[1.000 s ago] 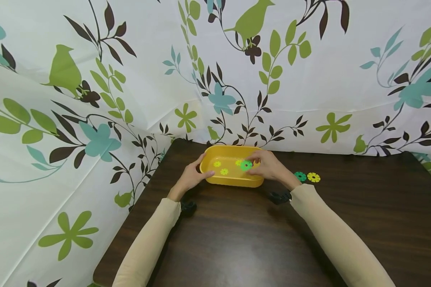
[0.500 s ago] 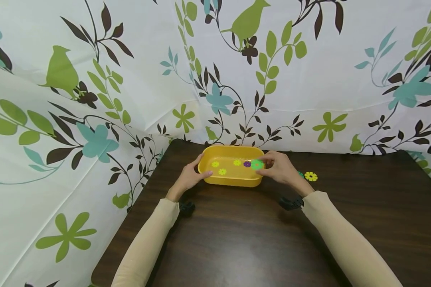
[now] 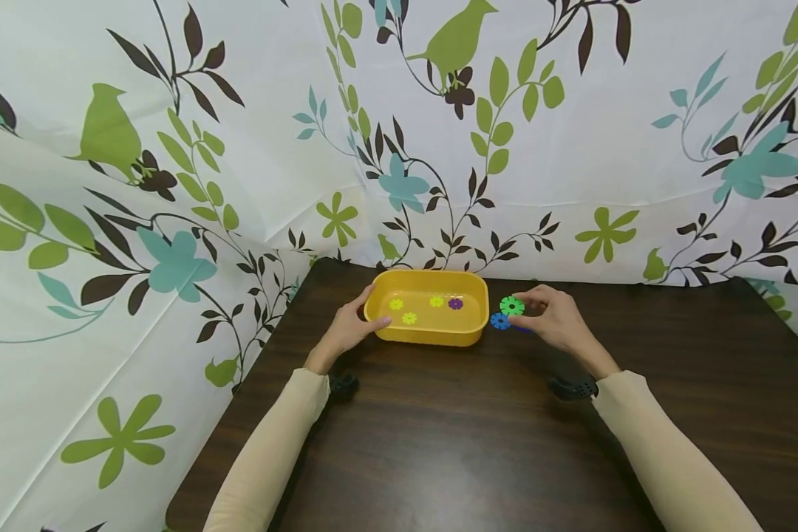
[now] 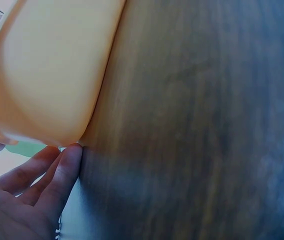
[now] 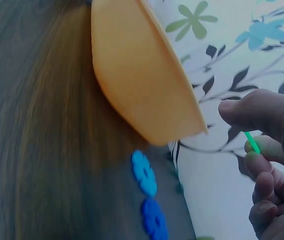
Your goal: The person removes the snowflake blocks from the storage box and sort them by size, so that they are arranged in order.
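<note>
A yellow plastic tub (image 3: 428, 337) stands at the back of the table. My left hand (image 3: 347, 329) grips its left end, thumb over the rim; in the left wrist view the fingers (image 4: 64, 172) touch the tub's outside. Inside the tub lie three small yellow notched discs (image 3: 408, 318) and a purple one (image 3: 455, 304). Right of the tub, my right hand (image 3: 560, 324) pinches a green notched disc (image 3: 512, 306). Below that hand, on the table, are a light blue disc (image 5: 144, 173) and a dark blue disc (image 5: 155, 220).
The dark wood-grain table (image 3: 439, 428) reaches back to a white hanging cloth (image 3: 572, 148) printed with leaves and birds. The cloth also runs along the left side. Black bands (image 3: 572, 388) sit at both wrists.
My right hand has moved right, out from over the tub, carrying the green disc. The purple disc in the tub and the light blue disc beside it came into sight. The left hand stays.
</note>
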Available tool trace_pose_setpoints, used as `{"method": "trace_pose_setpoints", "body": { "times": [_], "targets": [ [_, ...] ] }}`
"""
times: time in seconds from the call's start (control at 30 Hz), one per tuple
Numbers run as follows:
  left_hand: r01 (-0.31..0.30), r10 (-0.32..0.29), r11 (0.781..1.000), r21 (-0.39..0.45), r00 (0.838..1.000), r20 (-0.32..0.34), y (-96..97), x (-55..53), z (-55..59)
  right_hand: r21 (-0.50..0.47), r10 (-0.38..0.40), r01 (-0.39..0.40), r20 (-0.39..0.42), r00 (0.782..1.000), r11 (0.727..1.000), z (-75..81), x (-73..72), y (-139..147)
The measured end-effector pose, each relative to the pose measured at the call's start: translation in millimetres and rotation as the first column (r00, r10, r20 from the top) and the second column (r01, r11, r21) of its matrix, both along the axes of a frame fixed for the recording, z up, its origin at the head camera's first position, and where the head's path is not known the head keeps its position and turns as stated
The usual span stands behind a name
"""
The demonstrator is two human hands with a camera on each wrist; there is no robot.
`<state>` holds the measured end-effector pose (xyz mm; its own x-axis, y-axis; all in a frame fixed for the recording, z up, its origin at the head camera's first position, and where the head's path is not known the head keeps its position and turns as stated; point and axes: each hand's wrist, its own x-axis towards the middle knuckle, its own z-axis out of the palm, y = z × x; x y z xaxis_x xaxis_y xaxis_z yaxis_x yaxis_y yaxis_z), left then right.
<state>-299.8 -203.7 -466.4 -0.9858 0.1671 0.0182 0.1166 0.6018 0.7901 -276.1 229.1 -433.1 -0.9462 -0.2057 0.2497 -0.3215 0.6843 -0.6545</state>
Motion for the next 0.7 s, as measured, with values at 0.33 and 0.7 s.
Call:
{"method": "trace_pose_setpoints", "body": {
  "times": [0.33, 0.7],
  "targets": [
    [-0.002, 0.003, 1.0, -0.03, 1.0, 0.008, -0.3, -1.7, -1.9, -0.008, -0.089, 0.089, -0.037, 0.995, 0.996, -17.1, 8.1, 36.6],
    [-0.006, 0.006, 1.0, -0.022, 1.0, 0.001, 1.1, -0.5, -1.7, 0.001, -0.174, 0.174, -0.034, 0.984, 0.985, -29.0, 16.5, 76.5]
  ]
}}
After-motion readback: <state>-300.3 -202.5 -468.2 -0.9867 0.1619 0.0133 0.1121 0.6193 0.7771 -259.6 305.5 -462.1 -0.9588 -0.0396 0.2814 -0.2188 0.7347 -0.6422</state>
